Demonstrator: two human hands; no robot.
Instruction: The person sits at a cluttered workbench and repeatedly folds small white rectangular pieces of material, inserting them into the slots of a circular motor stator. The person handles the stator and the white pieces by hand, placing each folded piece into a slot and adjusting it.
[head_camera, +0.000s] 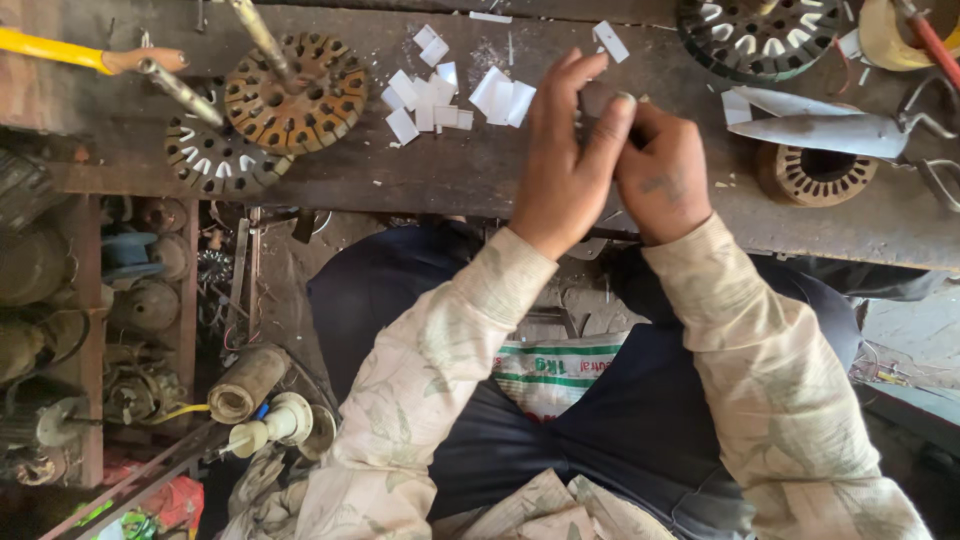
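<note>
From left I see 2 slotted stator discs (262, 122), white paper slips (445, 95) on the workbench (420, 175), then my left hand (565, 165) and right hand (665, 175) pinching something I cannot identify.

Worn wooden workbench (420, 170) above cluttered, dusty floor (290, 270)

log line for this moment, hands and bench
left hand and right hand: together, pinching something small, unclear | white paper slips: scattered on workbench | shears: untouched
</note>
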